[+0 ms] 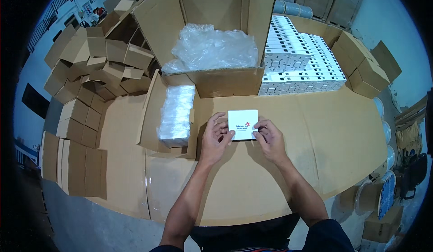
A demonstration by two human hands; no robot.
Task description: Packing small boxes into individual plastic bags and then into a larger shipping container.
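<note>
Head view: big open brown cardboard carton [225, 83] lined with crumpled clear plastic [212, 49] sits behind the hands, plastic-wrapped pack of white boxes [177, 115] to the left, stacked white printed boxes [300, 60] back right. Small square white box with red logo [242, 124] lies on cardboard-covered table [343, 130], pinched at its side edges between left hand [216, 137] and right hand [269, 137].

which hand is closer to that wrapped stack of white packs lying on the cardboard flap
Left. The left hand grips the small white box just right of the wrapped stack, with a gap between. The right hand holds the box's far side, farther off.
</note>
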